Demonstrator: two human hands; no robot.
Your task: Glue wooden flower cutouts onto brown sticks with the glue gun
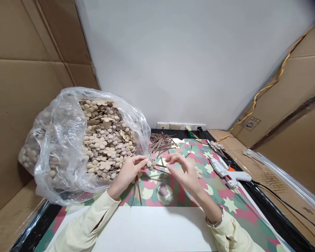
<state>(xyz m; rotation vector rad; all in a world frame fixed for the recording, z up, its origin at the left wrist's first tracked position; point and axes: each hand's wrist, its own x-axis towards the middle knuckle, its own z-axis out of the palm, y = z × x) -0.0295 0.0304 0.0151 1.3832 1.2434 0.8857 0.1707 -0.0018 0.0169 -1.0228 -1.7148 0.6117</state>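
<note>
Beige-grey flower piece [150, 163], pinched by thumb and fingers of the left hand [131, 171] above the camouflage-patterned cover [245, 218]; brown strips [161, 170] extend toward the right hand [185, 175], fingers curled, grip unclear. Light, steady pinching should limit twisting. Outward: plastic bag [64, 140], glue gun [229, 176].

A framed handling mark [251, 122] is showing on the right-hand cardboard [283, 94], possibly picturing a hand; faint print [274, 183] on the lower cardboard [232, 141] is appearing too blurred to read.
</note>
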